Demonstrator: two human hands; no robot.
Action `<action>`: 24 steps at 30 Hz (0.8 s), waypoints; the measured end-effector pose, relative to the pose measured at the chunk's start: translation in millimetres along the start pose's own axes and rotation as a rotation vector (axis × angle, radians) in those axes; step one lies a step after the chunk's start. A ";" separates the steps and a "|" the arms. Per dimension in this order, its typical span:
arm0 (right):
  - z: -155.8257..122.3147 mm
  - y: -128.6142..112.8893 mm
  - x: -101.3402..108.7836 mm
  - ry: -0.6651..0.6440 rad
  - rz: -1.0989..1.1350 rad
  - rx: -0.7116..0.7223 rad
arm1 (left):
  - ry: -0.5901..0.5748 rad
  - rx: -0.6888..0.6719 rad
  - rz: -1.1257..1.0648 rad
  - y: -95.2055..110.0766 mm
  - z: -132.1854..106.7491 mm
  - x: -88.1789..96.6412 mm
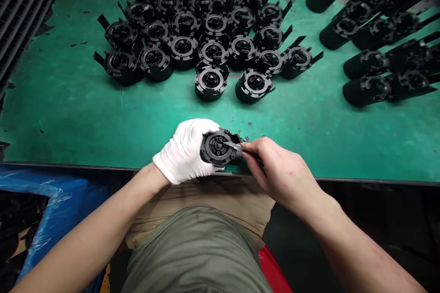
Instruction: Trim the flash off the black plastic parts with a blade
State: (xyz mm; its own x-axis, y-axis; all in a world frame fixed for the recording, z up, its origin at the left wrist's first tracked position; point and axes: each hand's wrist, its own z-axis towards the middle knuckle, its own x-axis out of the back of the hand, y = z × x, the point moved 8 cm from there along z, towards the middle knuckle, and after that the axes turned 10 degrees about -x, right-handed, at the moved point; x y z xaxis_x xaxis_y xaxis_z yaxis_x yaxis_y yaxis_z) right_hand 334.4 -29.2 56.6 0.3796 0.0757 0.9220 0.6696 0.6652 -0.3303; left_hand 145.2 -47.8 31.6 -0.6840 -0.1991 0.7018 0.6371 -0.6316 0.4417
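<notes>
My left hand (187,151), in a white glove, grips a round black plastic housing (215,149) near the table's front edge. The ringed end face of the housing is turned up toward me. My bare right hand (278,162) is closed around a small knife (237,146), its handle mostly hidden by my fingers. The knife's pointed metal blade reaches over the face of the housing, near its centre. Whether the tip touches the plastic I cannot tell.
Many similar black housings (184,48) stand in rows on the green table (154,119). More black cylinders (366,89) stand on the right. A blue bin (65,206) with black parts is at lower left; a black grid rack (25,13) is at upper left.
</notes>
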 end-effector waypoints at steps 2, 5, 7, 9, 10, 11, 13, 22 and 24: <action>2.1 -0.9 -1.0 -0.004 -0.014 0.014 | 0.002 -0.005 -0.006 -0.6 0.1 -0.5; 4.6 -3.4 -2.0 -0.018 -0.028 0.039 | 0.005 -0.015 -0.009 -0.6 -0.4 -1.6; 5.2 -5.9 -0.6 -0.018 -0.043 0.054 | 0.007 -0.015 -0.010 -0.7 -0.6 -1.9; 4.8 -8.7 1.2 -0.014 -0.084 0.063 | 0.010 -0.011 -0.016 -0.9 -0.5 -2.0; 4.3 -9.9 1.6 -0.017 -0.107 0.065 | 0.009 -0.007 -0.020 -1.1 -0.3 -2.1; 3.7 -10.9 1.8 -0.020 -0.128 0.066 | 0.008 -0.002 -0.023 -1.3 -0.2 -2.1; 2.1 -12.6 1.8 -0.029 -0.156 0.069 | 0.006 0.004 -0.023 -1.7 -0.2 -2.1; -2.9 -17.9 1.9 -0.029 -0.149 0.071 | 0.009 -0.005 -0.016 -0.6 0.5 -0.8; -3.7 -17.7 2.1 -0.021 -0.118 0.067 | 0.003 0.006 -0.025 -0.6 2.3 -0.9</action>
State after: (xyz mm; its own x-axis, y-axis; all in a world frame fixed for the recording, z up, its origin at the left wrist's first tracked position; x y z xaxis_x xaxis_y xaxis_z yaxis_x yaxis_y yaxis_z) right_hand 325.7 -43.5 63.7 0.2865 0.0088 0.9580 0.6646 0.7185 -0.2053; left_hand 146.2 -45.5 32.0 -0.7008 -0.1856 0.6888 0.6220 -0.6317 0.4626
